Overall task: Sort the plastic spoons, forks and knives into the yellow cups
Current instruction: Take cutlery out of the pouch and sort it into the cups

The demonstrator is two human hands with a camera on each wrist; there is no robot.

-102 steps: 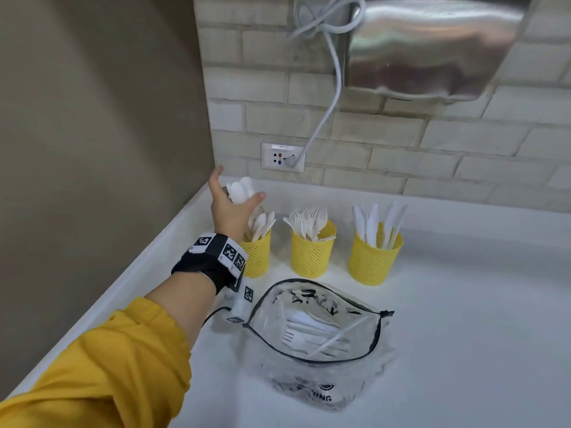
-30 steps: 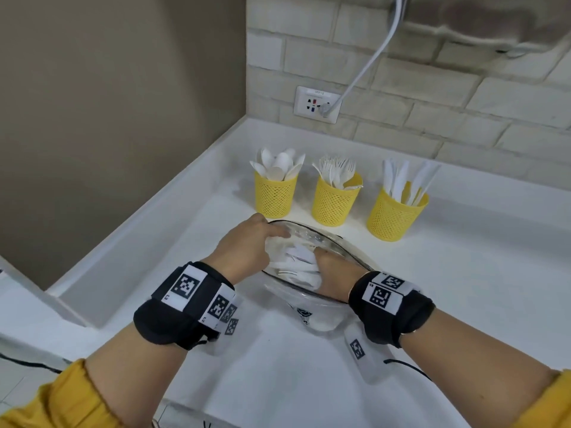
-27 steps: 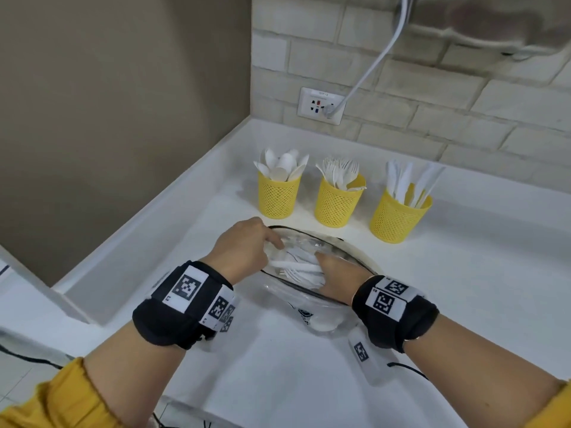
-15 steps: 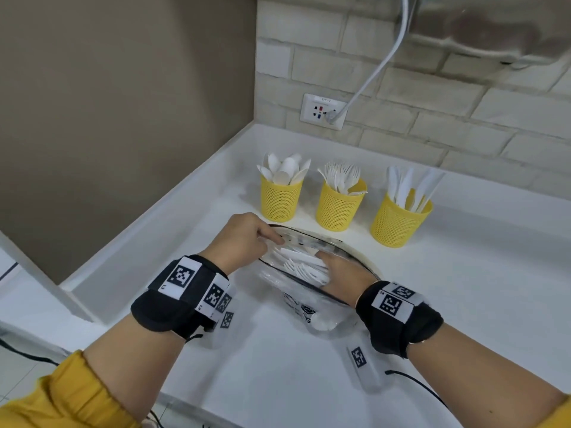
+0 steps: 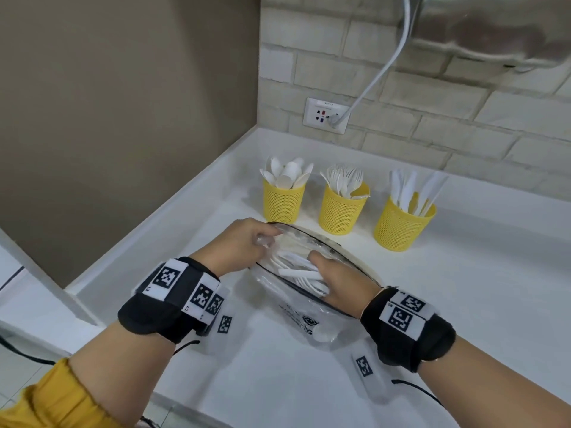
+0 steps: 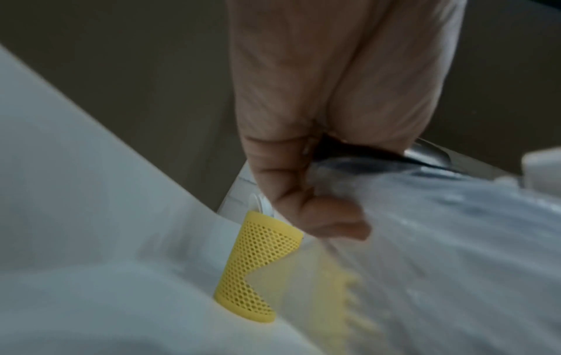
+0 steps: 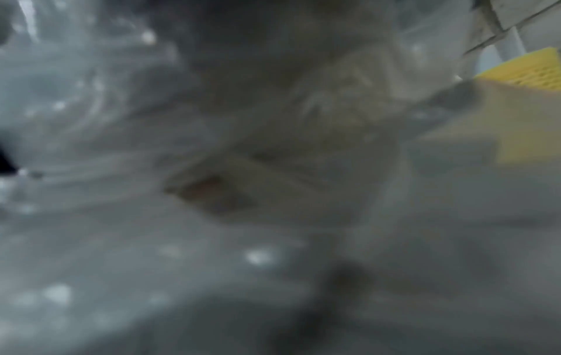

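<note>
You get an evenly bright, sharp head view with bent edges; both wrist views are dim and smeared.

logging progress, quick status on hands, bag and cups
Left hand pinches the clear bag rim open. Right hand inside the bag among white cutlery, grip hidden. Three yellow cups part-filled. Nothing in the way.

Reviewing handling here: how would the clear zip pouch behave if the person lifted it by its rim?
Probably floppy: the clear zip pouch wrinkles and sags where the left hand pinches its rim. It likely feels light, holding only thin white plastic cutlery. The contents would probably slide toward the low end, since they lie loose around the right hand inside.
</note>
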